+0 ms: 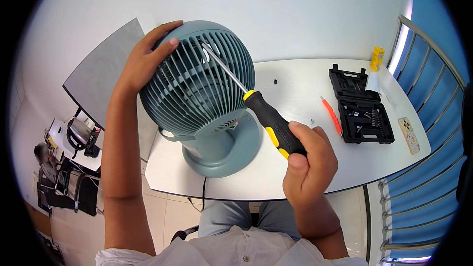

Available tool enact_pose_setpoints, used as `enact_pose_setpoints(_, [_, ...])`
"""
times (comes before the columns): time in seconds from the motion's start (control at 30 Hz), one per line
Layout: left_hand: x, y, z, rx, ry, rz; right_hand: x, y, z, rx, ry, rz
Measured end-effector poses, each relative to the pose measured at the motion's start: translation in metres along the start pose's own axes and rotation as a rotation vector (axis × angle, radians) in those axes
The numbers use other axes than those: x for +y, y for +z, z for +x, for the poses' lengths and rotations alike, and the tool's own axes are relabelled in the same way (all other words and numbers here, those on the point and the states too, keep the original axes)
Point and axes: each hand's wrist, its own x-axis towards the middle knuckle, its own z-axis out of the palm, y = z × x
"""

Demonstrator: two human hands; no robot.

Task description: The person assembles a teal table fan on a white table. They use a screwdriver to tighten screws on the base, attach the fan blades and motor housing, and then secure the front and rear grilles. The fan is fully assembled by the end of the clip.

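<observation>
A grey-green table fan (197,86) stands on the table with the slatted back of its round head turned up toward me. My left hand (150,51) grips the upper left rim of the head, thumb on the slats and fingers over the edge. In my right hand (313,162) is a screwdriver (276,123) with a black and yellow handle, fingers wrapped round its end. The shaft slants up and left, and its tip reaches the slats near the top of the fan. Whether the tip sits in a screw is too small to tell.
On the white table (295,167) lie an open black tool case (367,120) with bits, a red flexible shaft (331,116), small screws (312,121), a small black piece (275,82) and a patterned phone-shaped object (409,135). A yellow box (377,59) stands behind. Metal railing (433,88) borders the right.
</observation>
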Motion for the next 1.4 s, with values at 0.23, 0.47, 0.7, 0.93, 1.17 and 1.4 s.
enact_pose_setpoints(0.23, [-0.001, 0.001, -0.001, -0.024, -0.017, -0.046, -0.006, 0.008, -0.016, -0.021, 0.157, 0.23])
enact_pose_setpoints(0.47, [0.0, 0.001, -0.001, -0.019, 0.002, -0.039, -0.009, -0.007, -0.005, -0.086, 0.218, -0.054])
enact_pose_setpoints(0.7, [0.0, 0.002, 0.0, -0.018, -0.004, -0.03, -0.005, 0.004, -0.003, 0.017, 0.119, 0.218])
enact_pose_setpoints(0.93, [0.002, 0.003, -0.002, -0.017, -0.016, -0.04, -0.015, 0.0, -0.002, -0.112, -0.124, 0.017])
enact_pose_setpoints(1.17, [0.003, 0.002, -0.001, -0.011, -0.011, -0.046, -0.013, 0.007, 0.0, -0.086, 0.021, 0.042])
enact_pose_setpoints(1.4, [-0.001, 0.001, -0.001, -0.013, -0.008, -0.052, -0.029, 0.008, -0.004, -0.048, 0.017, 0.109])
